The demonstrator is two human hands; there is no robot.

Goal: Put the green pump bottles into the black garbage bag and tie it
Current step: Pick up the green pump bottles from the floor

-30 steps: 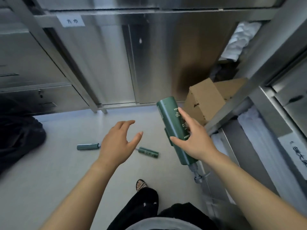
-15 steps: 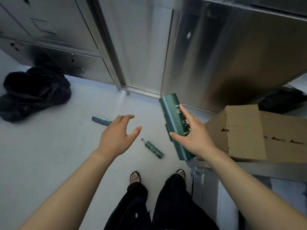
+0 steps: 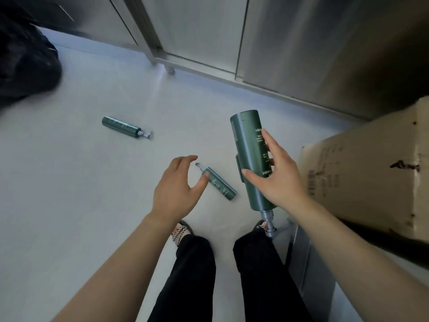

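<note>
Head view: right hand (image 3: 276,180) grips an inverted bottle (image 3: 251,159) at frame centre-right; left hand (image 3: 176,191), fingers spread and empty, hovers over a floor bottle (image 3: 220,185)

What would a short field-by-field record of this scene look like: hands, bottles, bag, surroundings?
right hand: grips a large dark green cylindrical pump bottle, pump end pointing down
left hand: open, empty, fingers spread above the floor
nearer small green pump bottle: lying on the pale floor, just past the left hand
farther small green pump bottle: lying on the floor, apart from the other
black plastic garbage bag: crumpled at far left
brown cardboard box: at right
steel cabinets: behind
</note>
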